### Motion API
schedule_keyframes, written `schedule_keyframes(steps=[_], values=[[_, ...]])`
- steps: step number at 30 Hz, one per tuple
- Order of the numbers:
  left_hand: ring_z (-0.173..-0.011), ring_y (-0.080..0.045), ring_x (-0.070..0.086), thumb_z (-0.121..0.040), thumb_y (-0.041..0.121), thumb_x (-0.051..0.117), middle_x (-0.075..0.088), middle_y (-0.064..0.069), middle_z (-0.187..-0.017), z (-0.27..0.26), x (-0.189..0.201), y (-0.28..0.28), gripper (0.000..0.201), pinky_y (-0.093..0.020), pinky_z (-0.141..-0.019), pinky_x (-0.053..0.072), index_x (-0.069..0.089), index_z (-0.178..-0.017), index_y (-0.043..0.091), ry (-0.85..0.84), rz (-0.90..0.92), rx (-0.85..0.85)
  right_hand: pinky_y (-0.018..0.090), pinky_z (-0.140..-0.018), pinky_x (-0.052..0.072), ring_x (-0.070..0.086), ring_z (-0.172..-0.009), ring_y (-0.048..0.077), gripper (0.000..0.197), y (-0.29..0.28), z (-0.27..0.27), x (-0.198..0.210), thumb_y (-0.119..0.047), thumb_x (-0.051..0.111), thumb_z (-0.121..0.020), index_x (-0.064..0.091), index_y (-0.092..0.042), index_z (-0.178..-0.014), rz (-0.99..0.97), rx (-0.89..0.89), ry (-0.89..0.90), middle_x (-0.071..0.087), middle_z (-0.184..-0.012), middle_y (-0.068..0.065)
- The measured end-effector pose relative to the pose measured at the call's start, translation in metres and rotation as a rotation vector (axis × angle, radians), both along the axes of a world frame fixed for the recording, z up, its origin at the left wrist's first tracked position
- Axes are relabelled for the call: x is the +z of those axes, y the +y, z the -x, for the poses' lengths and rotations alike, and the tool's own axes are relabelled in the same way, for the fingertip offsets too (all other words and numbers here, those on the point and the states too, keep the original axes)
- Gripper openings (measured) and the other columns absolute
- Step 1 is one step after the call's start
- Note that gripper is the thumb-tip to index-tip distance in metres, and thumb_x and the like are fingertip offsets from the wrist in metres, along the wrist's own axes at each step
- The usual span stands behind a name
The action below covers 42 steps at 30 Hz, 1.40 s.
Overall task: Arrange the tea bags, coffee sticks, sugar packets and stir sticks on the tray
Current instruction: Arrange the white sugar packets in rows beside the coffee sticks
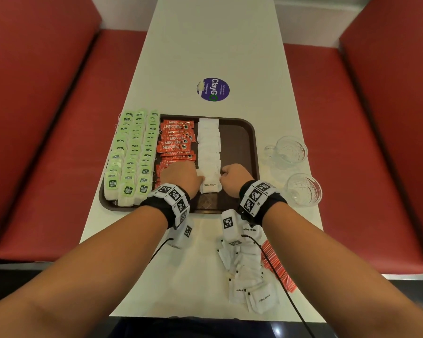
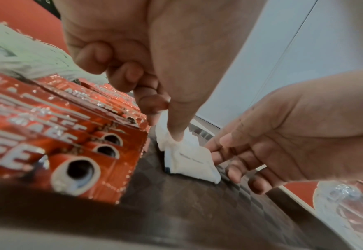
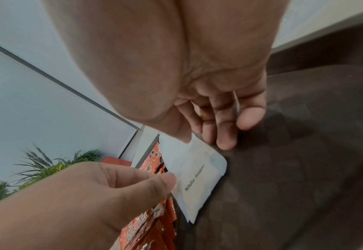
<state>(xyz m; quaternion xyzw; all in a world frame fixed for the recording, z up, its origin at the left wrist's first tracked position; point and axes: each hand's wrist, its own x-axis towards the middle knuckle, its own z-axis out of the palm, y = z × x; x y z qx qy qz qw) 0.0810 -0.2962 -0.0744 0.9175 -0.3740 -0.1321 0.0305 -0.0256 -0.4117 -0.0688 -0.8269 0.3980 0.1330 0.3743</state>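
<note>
A brown tray [image 1: 248, 152] holds green tea bags [image 1: 132, 152] on its left, red coffee sticks [image 1: 176, 142] in the middle and a column of white sugar packets [image 1: 208, 142]. Both hands meet at the nearest sugar packet [image 1: 210, 186], which lies flat at the column's near end. My left hand [image 1: 200, 179] pinches its left edge, thumb [image 2: 176, 133] pressed on top and the other fingers curled. My right hand [image 1: 222, 176] holds its right edge, thumb over a far corner and fingertips [image 3: 225, 138] down on the tray beside it. Loose sugar packets [image 1: 249, 276] and red stir sticks [image 1: 277, 269] lie on the table near me.
Two clear glass cups [image 1: 288, 150] [image 1: 303, 190] stand on the white table right of the tray. A purple round sticker [image 1: 213, 89] lies beyond the tray. Red bench seats [image 1: 47, 142] flank the table. The tray's right strip is bare.
</note>
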Motion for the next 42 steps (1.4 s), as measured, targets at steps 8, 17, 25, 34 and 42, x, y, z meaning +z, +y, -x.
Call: schedule_keyframes(steps=[8, 17, 25, 34, 42], values=[[-0.088, -0.025, 0.064, -0.096, 0.048, 0.051, 0.069, -0.005, -0.094, 0.002, 0.007, -0.004, 0.037, -0.037, -0.076, 0.054, 0.068, -0.097, 0.016, 0.067, -0.009, -0.028, 0.037, -0.085, 0.054, 0.065, -0.095, 0.031, 0.022, 0.002, 0.003, 0.004, -0.006, 0.048, -0.095, 0.068, 0.001, -0.103, -0.016, -0.003, -0.001, 0.068, -0.099, 0.016], [-0.086, -0.017, 0.060, -0.092, 0.043, 0.061, 0.064, 0.008, -0.087, 0.041, 0.028, 0.024, 0.025, -0.033, -0.077, 0.051, 0.067, -0.110, 0.027, 0.165, 0.172, -0.306, 0.029, -0.102, 0.043, 0.058, -0.119, 0.021, 0.038, 0.002, 0.048, 0.038, -0.012, 0.049, -0.098, 0.056, -0.014, -0.136, 0.043, 0.077, -0.118, 0.065, -0.126, 0.004], [-0.093, -0.015, 0.065, -0.092, 0.054, 0.054, 0.069, 0.009, -0.097, 0.108, 0.014, 0.036, 0.031, -0.033, -0.078, 0.052, 0.068, -0.107, 0.031, 0.121, -0.001, -0.512, 0.032, -0.089, 0.050, 0.062, -0.101, 0.020, 0.022, 0.019, 0.126, 0.044, -0.027, 0.063, -0.092, 0.065, -0.017, -0.111, 0.148, 0.336, 0.029, 0.067, -0.110, 0.001], [-0.086, -0.020, 0.067, -0.091, 0.052, 0.057, 0.072, 0.001, -0.091, 0.142, 0.013, 0.025, 0.033, -0.031, -0.076, 0.053, 0.071, -0.092, 0.023, 0.109, -0.065, -0.285, 0.030, -0.085, 0.048, 0.060, -0.107, 0.024, 0.042, 0.018, 0.151, 0.022, -0.026, 0.067, -0.089, 0.054, -0.019, -0.128, 0.209, 0.338, 0.054, 0.064, -0.118, 0.006], [-0.066, -0.005, 0.052, -0.092, 0.043, 0.062, 0.056, 0.010, -0.070, 0.144, 0.046, 0.024, 0.020, -0.025, -0.061, 0.035, 0.055, -0.076, 0.034, 0.236, 0.309, -0.365, 0.026, -0.063, 0.039, 0.058, -0.077, 0.018, 0.017, 0.014, 0.157, 0.042, -0.030, 0.063, -0.090, 0.069, -0.015, -0.089, 0.179, 0.349, -0.167, 0.058, -0.078, -0.002]])
